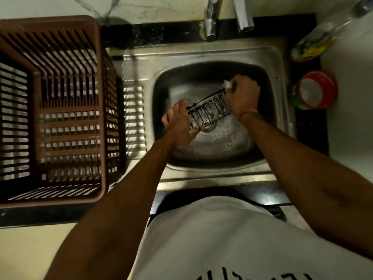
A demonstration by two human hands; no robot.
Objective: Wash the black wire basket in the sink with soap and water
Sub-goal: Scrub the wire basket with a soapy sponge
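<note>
Room: a dim kitchen counter seen from above, with a steel sink [282, 63] set in a dark surround and two taps [211, 23] at the sink's far edge.
Water: I see no stream from either tap.
Basket: the black wire basket [207, 112] is over the middle of the sink bowl, held clear above the drain, tilted, its far end higher and toward the right; white suds cling to its wires.
Left hand: my left hand [178, 126] grips the basket's near-left end, fingers curled around the frame.
Right hand: my right hand [242, 96] is at the far-right end, fingers curled on a small pale scrubbing pad [229, 84] that presses against the wire there; I cannot tell whether it also grips the frame.
Step in hand: the soaping and scrubbing, I judge, since foam covers the wires and nothing is rinsed off yet.
Next move: work the pad along the remaining bars and inside corners, turning the basket with my left hand; then a tap must be opened to rinse.
Left of the sink: a brown slatted crate [50, 110] stands on the draining board.
Right of the sink: a red tub [316, 89] with pale contents near the right edge, and a clear bottle [323, 35] at the far-right corner.
</note>
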